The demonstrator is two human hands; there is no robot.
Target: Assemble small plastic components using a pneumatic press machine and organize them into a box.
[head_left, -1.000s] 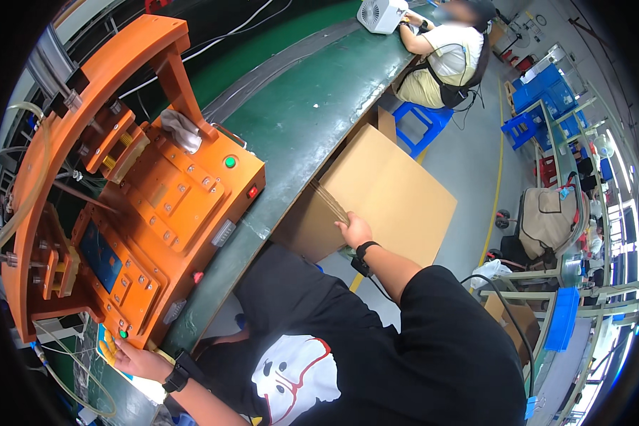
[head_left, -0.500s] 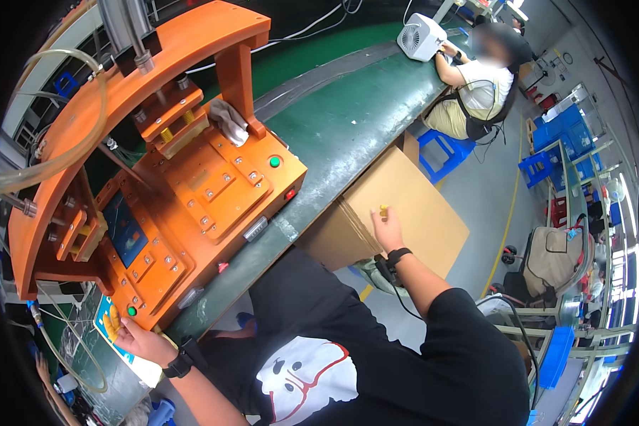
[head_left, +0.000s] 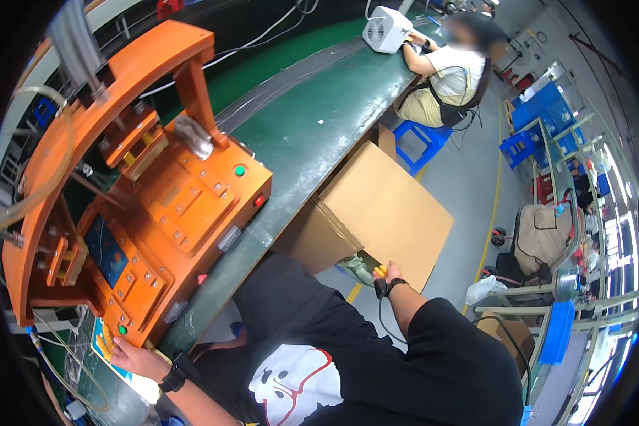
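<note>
My left hand (head_left: 140,360), with yellow finger covers on several fingers, is beside the near left corner of the orange press machine (head_left: 216,221). Its fingers are stretched out and apart, close to a green button (head_left: 123,330); whether they touch it I cannot tell. Down at the near edge of a large cardboard box (head_left: 387,206) is my right hand (head_left: 388,272). Its yellow-covered fingers are curled in, and what they hold, if anything, is hidden. Both wrists wear black bands.
The press stands on a long green workbench (head_left: 298,145); a grey cloth (head_left: 194,138) lies on it. Farther along, a person on a blue stool (head_left: 422,138) sits near a white fan unit (head_left: 385,30). A beige bag (head_left: 544,234) and blue bin (head_left: 557,332) are at right.
My right hand has come down and toward me from above the cardboard box to its near edge, its fingers curling. The view has shifted. My left hand stays by the press corner.
</note>
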